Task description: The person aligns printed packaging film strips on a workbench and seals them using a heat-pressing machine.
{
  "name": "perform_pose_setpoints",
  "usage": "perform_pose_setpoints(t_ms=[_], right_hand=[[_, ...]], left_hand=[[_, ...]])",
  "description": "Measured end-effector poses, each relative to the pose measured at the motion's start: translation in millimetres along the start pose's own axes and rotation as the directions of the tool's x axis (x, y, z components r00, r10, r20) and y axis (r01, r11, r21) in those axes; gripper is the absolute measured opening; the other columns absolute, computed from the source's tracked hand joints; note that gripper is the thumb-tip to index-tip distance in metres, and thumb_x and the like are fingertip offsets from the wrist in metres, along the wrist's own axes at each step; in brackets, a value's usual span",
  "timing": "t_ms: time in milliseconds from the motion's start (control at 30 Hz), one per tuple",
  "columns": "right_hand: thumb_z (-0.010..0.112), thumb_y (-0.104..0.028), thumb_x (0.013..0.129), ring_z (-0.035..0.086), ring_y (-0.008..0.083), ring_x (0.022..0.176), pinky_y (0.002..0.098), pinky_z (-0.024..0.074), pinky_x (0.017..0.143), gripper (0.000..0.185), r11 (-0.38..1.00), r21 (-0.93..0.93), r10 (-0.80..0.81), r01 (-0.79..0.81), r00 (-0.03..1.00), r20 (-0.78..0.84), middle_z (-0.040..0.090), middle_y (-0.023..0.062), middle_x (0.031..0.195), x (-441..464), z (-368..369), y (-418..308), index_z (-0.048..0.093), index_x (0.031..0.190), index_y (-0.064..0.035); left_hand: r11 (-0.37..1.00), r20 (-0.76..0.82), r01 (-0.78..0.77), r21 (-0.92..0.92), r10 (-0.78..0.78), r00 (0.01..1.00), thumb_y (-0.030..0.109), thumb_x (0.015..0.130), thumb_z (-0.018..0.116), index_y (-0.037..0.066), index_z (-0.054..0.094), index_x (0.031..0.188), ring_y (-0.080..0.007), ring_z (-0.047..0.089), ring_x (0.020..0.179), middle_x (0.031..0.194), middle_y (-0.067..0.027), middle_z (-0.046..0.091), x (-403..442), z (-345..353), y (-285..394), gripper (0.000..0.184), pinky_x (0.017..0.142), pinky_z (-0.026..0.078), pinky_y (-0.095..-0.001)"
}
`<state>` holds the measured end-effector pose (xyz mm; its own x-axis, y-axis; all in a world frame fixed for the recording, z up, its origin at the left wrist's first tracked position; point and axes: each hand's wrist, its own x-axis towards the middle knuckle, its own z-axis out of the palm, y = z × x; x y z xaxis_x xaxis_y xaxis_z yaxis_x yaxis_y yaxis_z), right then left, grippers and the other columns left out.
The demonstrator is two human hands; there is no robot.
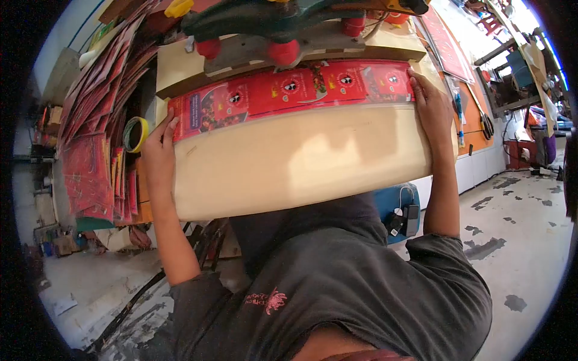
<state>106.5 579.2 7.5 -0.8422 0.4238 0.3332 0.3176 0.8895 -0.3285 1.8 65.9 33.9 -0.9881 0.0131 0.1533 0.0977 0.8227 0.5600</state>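
A long red printed sheet (271, 98) with food pictures and round logos lies flat across the cream-coloured board (241, 168). Its far long edge reaches under or against a grey metal bar (253, 55) of the machine. At the sheet's left end my left hand (160, 144) is closed, thumb along the edge. My right hand (433, 111) grips the opposite end, fingertips on the sheet's corner and palm over the board's side. The undersides of both hands' grips are hidden. Above the bar is a dark green machine body (241, 21) with red round parts (283, 53).
Stacks of red printed sheets (90, 162) and a yellow tape roll (136, 134) lie to the left. On the orange table at right are scissors (485, 123) and a blue pen (460, 114). A blue stool (394, 201) holding black chargers stands below the board.
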Motion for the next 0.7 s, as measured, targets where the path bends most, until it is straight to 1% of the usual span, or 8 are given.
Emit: perform_pose_setpoints(t_ms=[67, 133, 167, 267, 300, 433, 500, 700], right_hand=[[0.054, -0.043, 0.105, 0.073, 0.0351, 0.1, 0.046, 0.055, 0.086, 0.034, 0.999, -0.003, 0.04, -0.04, 0.999, 0.025, 0.077, 0.0135, 0.105, -0.2, -3.0, -3.8, 0.072, 0.128, -0.0278], [0.053, -0.043, 0.105, 0.072, 0.0367, 0.103, 0.0463, 0.0542, 0.089, 0.034, 0.998, 0.038, 0.043, -0.045, 0.998, 0.045, 0.076, 0.0144, 0.111, -0.8, -5.2, -7.3, 0.072, 0.128, -0.026], [0.053, -0.043, 0.105, 0.071, 0.0373, 0.104, 0.0466, 0.054, 0.089, 0.035, 0.999, 0.03, 0.031, -0.032, 0.999, 0.028, 0.075, 0.0153, 0.112, -0.8, -4.4, -6.1, 0.072, 0.128, -0.0252], [0.051, -0.043, 0.106, 0.071, 0.0383, 0.105, 0.0483, 0.053, 0.089, 0.037, 1.0, 0.026, 0.006, -0.007, 0.999, 0.044, 0.074, 0.0165, 0.113, 0.3, -2.8, -2.2, 0.07, 0.132, -0.0246], [0.051, -0.043, 0.106, 0.071, 0.0385, 0.105, 0.0486, 0.0528, 0.089, 0.037, 1.0, 0.018, 0.013, -0.014, 0.998, 0.055, 0.075, 0.0165, 0.112, 0.6, -3.0, -2.4, 0.069, 0.133, -0.0249], [0.05, -0.045, 0.106, 0.071, 0.0389, 0.104, 0.049, 0.0525, 0.089, 0.038, 1.0, -0.015, 0.024, -0.023, 0.998, 0.062, 0.075, 0.0163, 0.109, 2.0, -1.9, -0.8, 0.07, 0.133, -0.0254], [0.05, -0.045, 0.107, 0.071, 0.0387, 0.104, 0.0489, 0.0526, 0.089, 0.039, 1.0, -0.009, 0.023, -0.023, 0.998, 0.064, 0.075, 0.0162, 0.109, 1.8, -4.6, -4.9, 0.07, 0.133, -0.0253], [0.049, -0.046, 0.106, 0.072, 0.0366, 0.105, 0.0471, 0.0532, 0.09, 0.04, 0.999, 0.009, 0.037, -0.038, 0.997, 0.063, 0.075, 0.0171, 0.109, 1.0, -5.2, -6.4, 0.07, 0.132, -0.0241]], left_hand=[[1.0, -0.007, -0.028, -0.006, 0.028, 1.0, 0.028, 0.107, 0.057, 0.003, 0.068, 0.131, -0.0283, 0.07, 0.118, 0.131, -0.0206, 0.068, -1.2, -0.5, 1.2, 0.036, 0.098, 0.05, -0.0336], [0.997, 0.007, 0.038, 0.074, -0.038, 0.999, 0.028, 0.106, 0.058, 0.005, 0.069, 0.13, -0.032, 0.07, 0.115, 0.127, -0.0217, 0.068, -6.0, -6.3, 13.9, 0.035, 0.095, 0.052, -0.0356], [0.989, -0.069, -0.139, 0.039, 0.142, 0.987, 0.029, 0.104, 0.061, 0.006, 0.071, 0.127, -0.0369, 0.07, 0.108, 0.119, -0.0226, 0.07, 6.1, 8.8, -32.2, 0.034, 0.09, 0.053, -0.0377], [0.991, -0.097, -0.13, 0.03, 0.133, 0.986, 0.03, 0.103, 0.063, 0.005, 0.073, 0.124, -0.04, 0.07, 0.102, 0.111, -0.0239, 0.071, 7.5, 12.1, -33.3, 0.034, 0.086, 0.054, -0.0389], [0.993, -0.108, -0.1, 0.058, 0.106, 0.989, 0.03, 0.102, 0.064, 0.006, 0.074, 0.122, -0.0408, 0.07, 0.099, 0.109, -0.0239, 0.071, 1.3, 5.3, -12.5, 0.033, 0.084, 0.055, -0.0395], [0.996, -0.135, -0.092, 0.011, 0.093, 0.987, 0.03, 0.102, 0.064, 0.006, 0.074, 0.121, -0.0408, 0.071, 0.099, 0.109, -0.0244, 0.071, 3.7, 9.4, -21.4, 0.033, 0.084, 0.055, -0.0406], [0.985, -0.136, -0.173, 0.03, 0.175, 0.975, 0.03, 0.102, 0.064, 0.006, 0.075, 0.12, -0.0411, 0.07, 0.098, 0.109, -0.0242, 0.071, 5.7, 10.4, -26.6, 0.032, 0.084, 0.055, -0.0421], [0.989, -0.107, -0.133, 0.063, 0.139, 0.984, 0.028, 0.102, 0.063, 0.005, 0.073, 0.123, -0.0407, 0.07, 0.103, 0.112, -0.0234, 0.071, 5.5, 9.1, -25.7, 0.033, 0.088, 0.055, -0.0413]])
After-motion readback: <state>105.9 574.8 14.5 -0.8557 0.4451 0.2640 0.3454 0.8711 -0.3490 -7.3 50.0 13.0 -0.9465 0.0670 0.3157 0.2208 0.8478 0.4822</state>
